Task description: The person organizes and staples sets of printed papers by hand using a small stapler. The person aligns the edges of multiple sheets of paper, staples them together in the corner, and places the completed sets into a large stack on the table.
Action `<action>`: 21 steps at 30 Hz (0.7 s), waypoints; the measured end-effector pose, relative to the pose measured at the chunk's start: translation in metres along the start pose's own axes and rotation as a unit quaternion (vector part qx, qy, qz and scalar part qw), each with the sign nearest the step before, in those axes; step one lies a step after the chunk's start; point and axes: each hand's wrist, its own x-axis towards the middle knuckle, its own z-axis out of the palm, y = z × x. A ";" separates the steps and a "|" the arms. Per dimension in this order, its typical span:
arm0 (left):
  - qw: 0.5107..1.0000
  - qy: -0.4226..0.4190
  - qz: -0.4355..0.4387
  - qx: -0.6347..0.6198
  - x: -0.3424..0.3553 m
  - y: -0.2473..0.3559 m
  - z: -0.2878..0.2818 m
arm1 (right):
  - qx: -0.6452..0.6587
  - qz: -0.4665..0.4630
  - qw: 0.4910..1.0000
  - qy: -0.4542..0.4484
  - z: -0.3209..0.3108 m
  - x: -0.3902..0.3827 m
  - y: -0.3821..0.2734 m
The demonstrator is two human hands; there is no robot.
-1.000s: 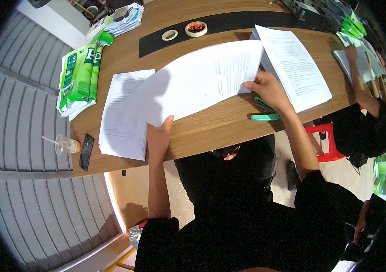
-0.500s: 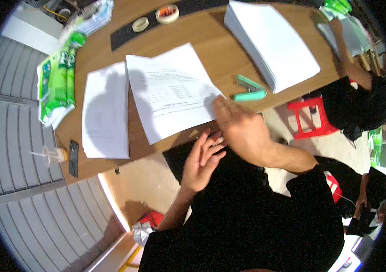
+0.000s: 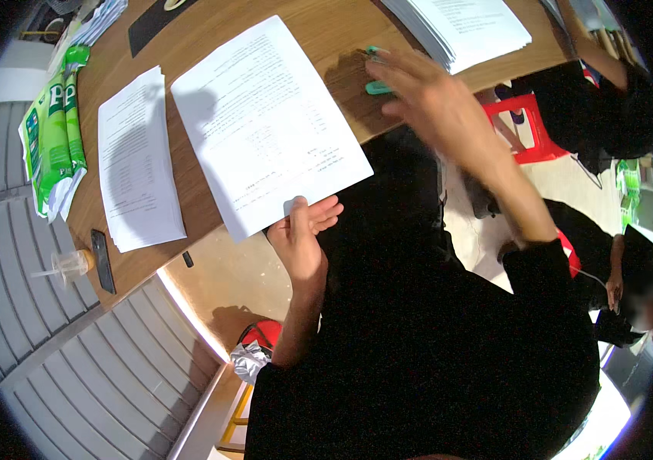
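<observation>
My left hand (image 3: 300, 228) pinches the near edge of a printed white sheet (image 3: 265, 123), which hangs over the front edge of the wooden table (image 3: 326, 46). My right hand (image 3: 426, 96) reaches out with its fingers spread over two green marker pens (image 3: 377, 86) lying on the table; whether it touches them I cannot tell. A second stack of printed sheets (image 3: 139, 161) lies to the left of the held sheet. A thicker pile of paper (image 3: 464, 23) sits at the far right of the table.
Green packets (image 3: 54, 130) lie at the table's left end, with a black phone (image 3: 102, 261) and a clear plastic cup with a straw (image 3: 70, 264) near the left corner. A red stool (image 3: 522, 126) stands on the right, beside other people in dark clothes (image 3: 610, 115).
My left hand has taken hold of the sheet's near edge and drawn it over the table edge. My right hand moved from the sheet to the green pens. The view has shifted closer.
</observation>
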 end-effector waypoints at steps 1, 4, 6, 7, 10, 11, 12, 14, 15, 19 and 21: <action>1.000 0.007 0.007 0.004 -0.001 0.000 0.002 | -0.054 -0.035 0.997 0.051 0.003 0.005 0.016; 1.000 0.012 0.010 0.003 0.001 0.000 0.006 | -0.027 0.021 0.999 -0.003 0.009 -0.006 0.022; 1.000 0.014 0.015 -0.006 0.002 -0.001 0.007 | 0.021 -0.015 0.997 0.070 0.014 -0.009 0.018; 1.000 0.018 0.017 -0.013 0.003 -0.003 0.007 | 0.021 -0.019 0.997 0.069 0.016 -0.013 0.017; 1.000 0.016 0.010 -0.023 0.006 -0.007 0.008 | 0.072 0.082 0.992 0.056 0.008 -0.034 0.002; 0.999 0.015 0.011 -0.027 0.007 -0.007 0.010 | 0.068 0.080 0.993 0.056 0.001 -0.045 -0.008; 0.999 0.018 0.015 -0.031 0.005 -0.004 0.010 | 0.182 0.203 0.962 -0.014 -0.004 -0.055 -0.018; 0.999 0.015 0.010 -0.037 0.003 -0.005 0.011 | 0.384 0.375 0.840 -0.075 -0.003 -0.076 -0.036; 0.999 0.016 0.012 -0.038 0.002 -0.007 0.011 | 0.480 0.417 0.769 -0.065 0.009 -0.087 -0.039; 0.999 0.018 0.013 -0.034 0.002 -0.010 0.011 | 0.685 0.448 0.574 -0.021 0.039 -0.088 -0.055; 0.999 0.009 0.017 -0.027 0.000 -0.010 0.008 | 0.748 0.436 0.500 -0.020 0.036 -0.078 -0.063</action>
